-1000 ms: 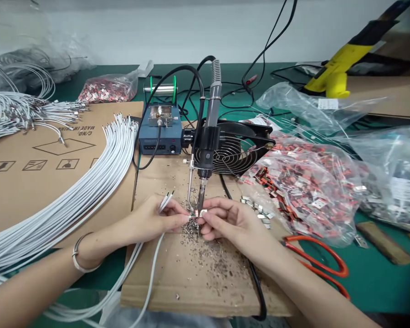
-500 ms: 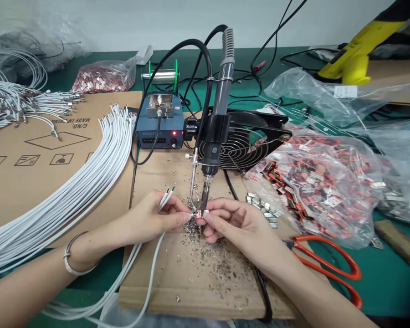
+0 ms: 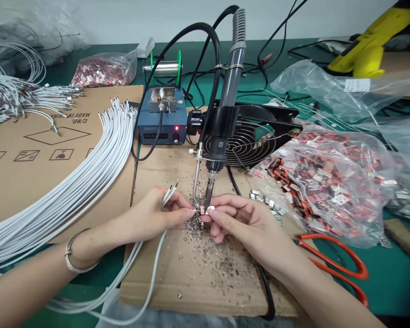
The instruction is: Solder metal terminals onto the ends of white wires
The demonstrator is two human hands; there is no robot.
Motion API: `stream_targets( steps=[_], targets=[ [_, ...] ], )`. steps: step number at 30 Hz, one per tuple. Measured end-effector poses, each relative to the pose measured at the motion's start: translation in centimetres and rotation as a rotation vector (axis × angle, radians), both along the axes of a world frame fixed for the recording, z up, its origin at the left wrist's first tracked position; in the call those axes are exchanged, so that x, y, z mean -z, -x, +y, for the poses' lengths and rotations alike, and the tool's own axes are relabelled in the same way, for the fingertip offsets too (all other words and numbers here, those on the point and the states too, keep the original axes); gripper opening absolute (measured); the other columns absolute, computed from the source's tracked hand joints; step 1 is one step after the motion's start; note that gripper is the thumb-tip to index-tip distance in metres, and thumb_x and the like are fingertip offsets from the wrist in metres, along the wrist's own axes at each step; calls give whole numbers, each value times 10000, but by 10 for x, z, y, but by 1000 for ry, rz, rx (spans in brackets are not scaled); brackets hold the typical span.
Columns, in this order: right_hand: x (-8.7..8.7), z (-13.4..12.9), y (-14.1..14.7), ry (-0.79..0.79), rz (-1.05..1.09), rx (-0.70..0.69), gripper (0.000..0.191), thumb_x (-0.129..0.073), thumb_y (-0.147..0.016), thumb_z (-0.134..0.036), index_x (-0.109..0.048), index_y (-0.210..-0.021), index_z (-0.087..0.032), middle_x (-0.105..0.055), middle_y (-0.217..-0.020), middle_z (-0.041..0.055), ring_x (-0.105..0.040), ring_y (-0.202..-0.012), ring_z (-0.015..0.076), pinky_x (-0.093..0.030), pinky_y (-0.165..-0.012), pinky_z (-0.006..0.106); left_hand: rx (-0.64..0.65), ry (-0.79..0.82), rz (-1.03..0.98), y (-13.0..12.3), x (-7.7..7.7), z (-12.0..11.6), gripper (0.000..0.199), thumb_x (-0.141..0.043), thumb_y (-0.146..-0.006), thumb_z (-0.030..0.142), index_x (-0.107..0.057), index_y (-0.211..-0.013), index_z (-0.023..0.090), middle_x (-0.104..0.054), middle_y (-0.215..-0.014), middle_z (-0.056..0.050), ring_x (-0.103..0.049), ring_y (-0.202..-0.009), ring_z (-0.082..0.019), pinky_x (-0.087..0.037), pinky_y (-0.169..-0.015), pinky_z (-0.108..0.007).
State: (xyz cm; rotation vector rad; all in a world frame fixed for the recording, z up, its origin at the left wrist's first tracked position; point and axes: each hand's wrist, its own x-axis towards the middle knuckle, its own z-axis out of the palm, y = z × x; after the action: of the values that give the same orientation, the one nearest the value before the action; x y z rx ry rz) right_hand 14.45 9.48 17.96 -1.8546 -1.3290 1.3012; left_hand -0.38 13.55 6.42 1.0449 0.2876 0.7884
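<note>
Small red-and-silver metal connector between left hand, grasping slender white cables, and right hand, pinching it.

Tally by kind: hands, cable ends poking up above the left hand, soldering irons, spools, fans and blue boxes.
Left hand and right hand: 2
Cable ends: 2
Soldering iron: 1
Spool: 1
Fan: 1
Blue box: 1
Total: 8
</note>
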Motion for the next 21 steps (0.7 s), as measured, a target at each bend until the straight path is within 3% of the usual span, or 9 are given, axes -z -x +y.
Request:
stream_targets(
  steps=[10,21],
  targets=[
    [-3,-3,-5,-8,18,-58,195,-747,-734,-287,-674,-851,-149,-672,-688,58,-507,-466,31,-406,-431,84,-5,-36,-42,3,0,0,168,-594,-805,224,-576,-813,57,-544,-651,1,-456,-599,-62,-355,-570,-193],
    [-3,-3,-3,-49,14,-90,173,-737,-743,-292,-690,-851,-165,-685,-714,75,-464,-467,42,-363,-427,115,22,1,-56,3,-1,0,132,-601,-799,207,-570,-793,79,-530,-604,26,-446,-559,-52,-330,-529,-186]
  ],
)
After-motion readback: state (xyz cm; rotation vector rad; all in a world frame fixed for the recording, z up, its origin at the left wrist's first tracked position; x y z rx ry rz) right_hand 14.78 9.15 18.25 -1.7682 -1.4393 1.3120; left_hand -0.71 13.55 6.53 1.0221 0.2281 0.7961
